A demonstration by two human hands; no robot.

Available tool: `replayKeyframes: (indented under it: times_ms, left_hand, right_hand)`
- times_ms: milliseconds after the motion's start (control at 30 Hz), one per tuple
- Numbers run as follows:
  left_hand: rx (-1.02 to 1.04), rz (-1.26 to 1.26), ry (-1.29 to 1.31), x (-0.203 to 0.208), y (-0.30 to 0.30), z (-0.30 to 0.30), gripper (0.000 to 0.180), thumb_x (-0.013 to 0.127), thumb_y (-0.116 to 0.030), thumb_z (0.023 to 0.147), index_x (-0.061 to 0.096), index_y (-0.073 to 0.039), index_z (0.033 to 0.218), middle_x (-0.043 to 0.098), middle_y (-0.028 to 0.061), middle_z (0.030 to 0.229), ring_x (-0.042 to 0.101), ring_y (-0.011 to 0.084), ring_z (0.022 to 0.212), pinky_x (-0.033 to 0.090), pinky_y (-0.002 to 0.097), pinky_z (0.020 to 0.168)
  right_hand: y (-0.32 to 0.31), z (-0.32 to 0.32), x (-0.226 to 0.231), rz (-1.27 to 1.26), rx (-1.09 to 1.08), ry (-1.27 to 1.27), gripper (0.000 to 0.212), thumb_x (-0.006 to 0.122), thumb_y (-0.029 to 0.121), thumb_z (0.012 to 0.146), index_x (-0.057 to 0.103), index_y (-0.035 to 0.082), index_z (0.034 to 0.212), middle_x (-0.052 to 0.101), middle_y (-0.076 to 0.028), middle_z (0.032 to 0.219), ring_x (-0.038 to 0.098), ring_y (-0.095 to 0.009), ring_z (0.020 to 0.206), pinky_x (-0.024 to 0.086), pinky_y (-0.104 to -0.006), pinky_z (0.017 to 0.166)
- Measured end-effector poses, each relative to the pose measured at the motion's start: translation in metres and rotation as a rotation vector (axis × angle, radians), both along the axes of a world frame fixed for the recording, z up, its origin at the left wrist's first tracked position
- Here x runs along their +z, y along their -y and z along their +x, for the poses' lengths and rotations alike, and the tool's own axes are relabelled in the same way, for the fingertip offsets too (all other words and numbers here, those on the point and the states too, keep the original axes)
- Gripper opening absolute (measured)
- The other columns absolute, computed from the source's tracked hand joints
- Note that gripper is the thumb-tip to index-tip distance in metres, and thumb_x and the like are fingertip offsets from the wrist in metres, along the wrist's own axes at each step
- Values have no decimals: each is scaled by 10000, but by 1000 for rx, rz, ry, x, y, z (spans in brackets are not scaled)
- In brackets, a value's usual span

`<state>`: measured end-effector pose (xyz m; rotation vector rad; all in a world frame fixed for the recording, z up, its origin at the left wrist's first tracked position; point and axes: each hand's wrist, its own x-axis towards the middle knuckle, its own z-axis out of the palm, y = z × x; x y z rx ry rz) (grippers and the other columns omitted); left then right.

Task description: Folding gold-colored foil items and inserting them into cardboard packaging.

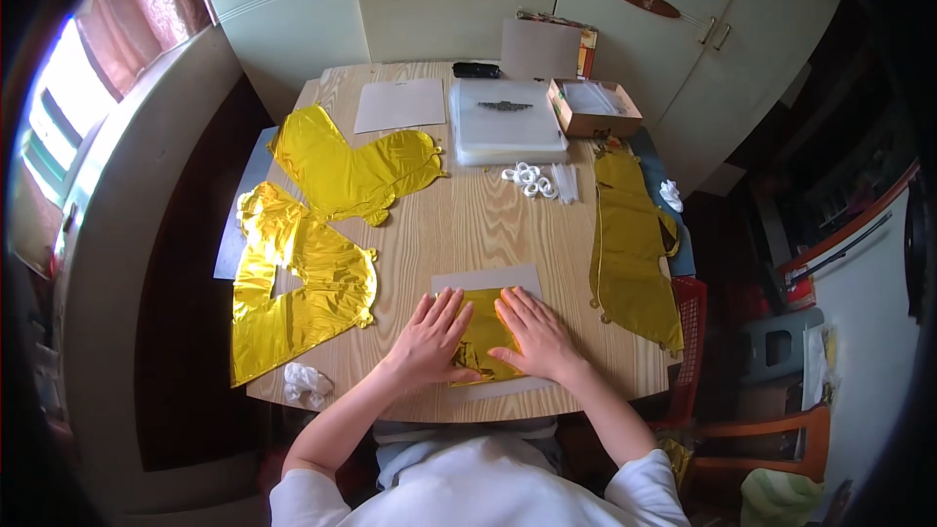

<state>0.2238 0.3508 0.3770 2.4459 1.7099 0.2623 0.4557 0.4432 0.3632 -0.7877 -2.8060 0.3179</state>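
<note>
A folded gold foil balloon (485, 320) lies on a pale grey card (520, 277) at the near edge of the table. My left hand (427, 342) rests flat along its left side, fingers stretched out and pointing away from me. On its right side my right hand (537, 337) lies flat too, with the thumb angled inward over the foil. Both palms press on the foil, and neither hand grips anything. The card shows beyond the foil at the far and near ends.
Flat gold foil balloons lie at far left (356, 166), near left (303, 278) and right (634, 244). Farther back are a stack of clear plastic bags (498, 141), white ribbon rolls (528, 176), clear straws (564, 182), an open box (595, 122) and another card (400, 105). Crumpled tissue (306, 385) sits near left.
</note>
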Motion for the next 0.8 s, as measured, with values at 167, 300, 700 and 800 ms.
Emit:
replayKeyframes:
  times_ms: [167,300,700,800]
  left_hand:
    - [15,-2,-45,-1,0,0,1186,579,-811,674,306,35,1459,264,269,1524,215,412,1439,162,566,1153]
    - [20,-28,-45,3,0,1,1230,600,-816,640,295,50,1459,253,271,1528,202,408,1445,155,564,1156]
    - [44,-95,-41,10,3,-9,1325,664,-807,563,270,92,1453,247,271,1529,177,378,1459,119,575,1159]
    - [36,-125,-67,15,4,-13,1342,661,-816,553,263,95,1454,244,266,1532,173,368,1462,108,580,1158]
  right_hand:
    - [-8,5,8,-5,67,91,945,562,667,823,324,19,1468,294,-158,1540,225,-301,1450,181,-428,1186]
    - [-27,13,18,-28,156,194,1162,650,734,666,262,12,1489,243,-152,1564,195,-297,1461,150,-434,1196]
    - [-36,14,27,-114,162,352,1424,764,724,481,106,13,1525,105,-143,1604,61,-297,1488,57,-450,1210]
    - [-36,13,27,-98,165,376,1442,757,737,474,88,16,1528,90,-138,1607,43,-293,1491,41,-450,1210]
